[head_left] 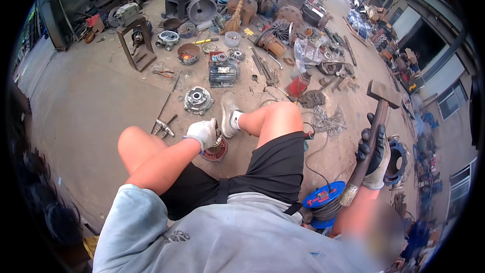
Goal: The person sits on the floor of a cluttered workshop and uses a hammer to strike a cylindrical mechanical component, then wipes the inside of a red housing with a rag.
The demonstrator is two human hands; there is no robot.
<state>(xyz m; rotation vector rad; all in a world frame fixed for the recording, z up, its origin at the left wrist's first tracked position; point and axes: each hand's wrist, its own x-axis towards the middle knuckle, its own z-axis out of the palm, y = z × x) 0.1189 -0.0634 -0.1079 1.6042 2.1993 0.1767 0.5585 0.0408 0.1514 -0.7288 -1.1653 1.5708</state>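
My left hand (202, 134), in a white glove, is closed around the upper part of a metal cylindrical piece (218, 146) whose kind I cannot make out. That piece stands at a round red flange (216, 156) on the floor between my legs. On the right, my right hand (373, 151), gloved in black and white, grips the wooden handle of a sledgehammer (382, 94) and holds it raised with the head up. Just ahead of my left hand lies a round silver motor end cover (197, 100). A small gear puller (164, 127) rests to its left.
A blue cable reel (323, 197) stands by my right hip, its cord trailing across the floor. Ahead are an electric motor body (224, 74), a metal frame (135, 45), a red bottle (299, 84) and a straw broom (236, 17). Heaped machine parts line the back.
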